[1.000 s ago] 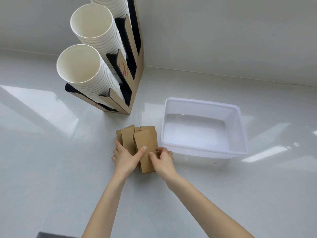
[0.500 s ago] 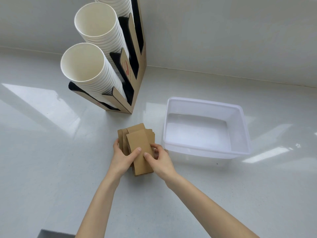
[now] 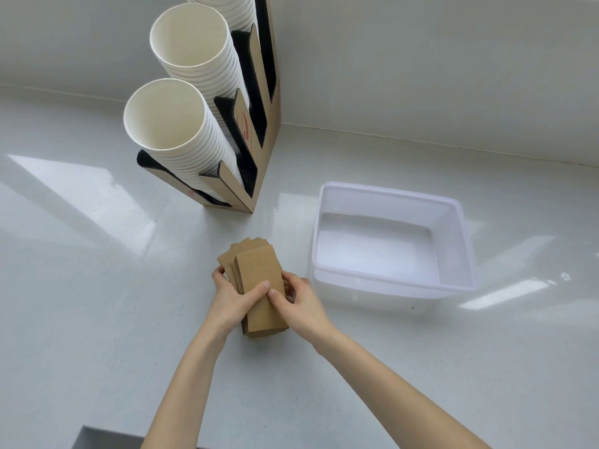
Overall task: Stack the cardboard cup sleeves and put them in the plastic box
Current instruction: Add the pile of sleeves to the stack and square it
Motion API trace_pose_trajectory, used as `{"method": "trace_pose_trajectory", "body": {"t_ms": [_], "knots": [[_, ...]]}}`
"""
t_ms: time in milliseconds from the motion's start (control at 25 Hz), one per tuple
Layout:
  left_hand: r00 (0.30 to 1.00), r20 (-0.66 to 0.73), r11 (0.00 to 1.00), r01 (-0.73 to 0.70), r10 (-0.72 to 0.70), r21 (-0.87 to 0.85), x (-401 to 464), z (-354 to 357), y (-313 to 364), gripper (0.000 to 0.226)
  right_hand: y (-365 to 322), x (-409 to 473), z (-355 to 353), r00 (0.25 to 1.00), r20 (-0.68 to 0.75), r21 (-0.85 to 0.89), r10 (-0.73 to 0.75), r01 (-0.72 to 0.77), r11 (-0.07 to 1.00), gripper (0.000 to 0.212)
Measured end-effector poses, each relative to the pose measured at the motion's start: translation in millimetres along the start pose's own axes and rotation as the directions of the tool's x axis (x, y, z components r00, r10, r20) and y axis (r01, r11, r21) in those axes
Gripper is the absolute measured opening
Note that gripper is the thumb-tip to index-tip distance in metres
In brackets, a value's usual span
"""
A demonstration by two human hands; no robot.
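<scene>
A pile of flat brown cardboard cup sleeves [image 3: 257, 270] lies on the white counter, roughly squared up, with a few edges fanned out at the far left. My left hand [image 3: 231, 298] grips the pile's left side, thumb on top. My right hand [image 3: 299, 306] grips the right side, thumb pressed on the top sleeve. The clear plastic box [image 3: 453, 286] stands to the right of the pile, with nothing inside.
A cardboard cup dispenser [image 3: 256, 131] with tilted stacks of white paper cups [image 3: 175, 124] stands behind and left of the pile. The wall runs along the back of the counter. A dark edge [image 3: 107, 440] shows at the bottom left.
Both hands have pushed the spread sleeves together into a tighter pile, and the thumbs have closed in on the top sleeve. The view has shifted slightly.
</scene>
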State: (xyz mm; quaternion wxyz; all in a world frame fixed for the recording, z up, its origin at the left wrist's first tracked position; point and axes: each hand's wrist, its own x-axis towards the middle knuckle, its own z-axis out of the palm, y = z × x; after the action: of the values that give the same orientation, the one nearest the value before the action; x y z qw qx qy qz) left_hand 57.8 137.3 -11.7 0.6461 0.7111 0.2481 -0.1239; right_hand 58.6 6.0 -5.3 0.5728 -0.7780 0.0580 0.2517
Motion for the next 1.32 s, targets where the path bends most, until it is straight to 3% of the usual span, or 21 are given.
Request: {"method": "trace_pose_trajectory", "body": {"t_ms": [160, 400, 640, 760, 920, 1120, 1320], "knots": [[0.999, 0.031, 0.999, 0.013, -0.011, -0.046, -1, -1, -2, 0.072, 0, 1, -6, 0.998, 0.022, 0.02, 0.055, -0.055, 0.998, 0.063], [0.99, 0.131, 0.996, -0.042, 0.053, -0.084, -11, -3, -6, 0.031, 4, -1, -10, 0.988, 0.093, 0.123, 0.12, -0.131, 0.984, 0.071], [0.988, 0.136, 0.99, -0.053, 0.071, -0.133, -21, -4, -9, 0.049, 5, -7, -9, 0.983, 0.162, 0.151, 0.083, -0.107, 0.983, 0.056], [0.99, 0.126, 0.991, -0.043, 0.058, -0.125, -27, -6, -12, 0.068, 5, -11, -10, 0.983, 0.166, 0.117, 0.073, -0.093, 0.989, 0.061], [0.984, 0.16, 0.995, -0.068, 0.079, -0.077, -39, -5, -17, 0.065, 7, -21, -16, 0.979, 0.201, 0.083, 0.02, -0.037, 0.996, 0.058], [0.959, 0.247, 0.99, -0.133, 0.142, -0.053, -60, 3, -16, 0.052, 17, -44, -37, 0.987, 0.128, 0.018, -0.1, 0.098, 0.995, 0.062], [0.931, 0.322, 0.98, -0.195, 0.171, 0.045, -74, 32, -12, 0.06, 36, -73, -70, 0.983, 0.046, 0.047, -0.178, 0.176, 0.983, 0.06]]}}
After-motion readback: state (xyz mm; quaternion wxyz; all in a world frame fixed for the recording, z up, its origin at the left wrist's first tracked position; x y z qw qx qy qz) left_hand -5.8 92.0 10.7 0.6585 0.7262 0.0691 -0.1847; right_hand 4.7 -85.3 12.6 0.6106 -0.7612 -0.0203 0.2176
